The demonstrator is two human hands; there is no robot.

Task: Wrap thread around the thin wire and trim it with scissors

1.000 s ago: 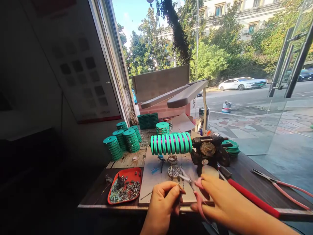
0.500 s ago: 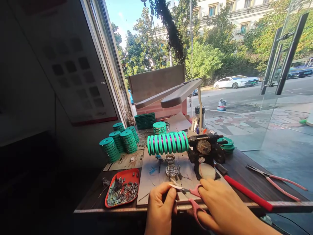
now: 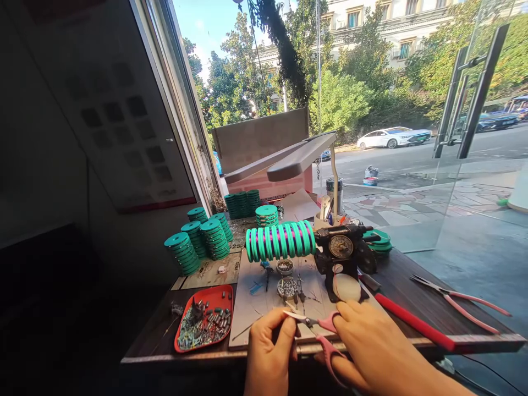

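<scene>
My right hand (image 3: 367, 349) holds pink-handled scissors (image 3: 328, 349), with its fingers through the loops. The scissor blades are parted and reach to the fingertips of my left hand (image 3: 272, 349), which is closed in a pinch. What the left fingers grip is too small to make out. Beyond the hands lies a pale board (image 3: 247, 308) bearing small round dishes of beads (image 3: 287, 287). Above it, a row of teal spools (image 3: 280, 241) is mounted on a black winding machine (image 3: 341, 247) with a dial.
A red tray (image 3: 177, 338) of small metal parts sits at the left. Behind it stand stacks of teal spools (image 3: 177, 254). On the right are a red-handled tool (image 3: 412, 322) and pink-handled pliers (image 3: 462, 308). A lamp (image 3: 289, 162) hangs over the back.
The view has shifted slightly, so the table and its objects sit a little further left. Both hands and the scissors keep nearly the same pose.
</scene>
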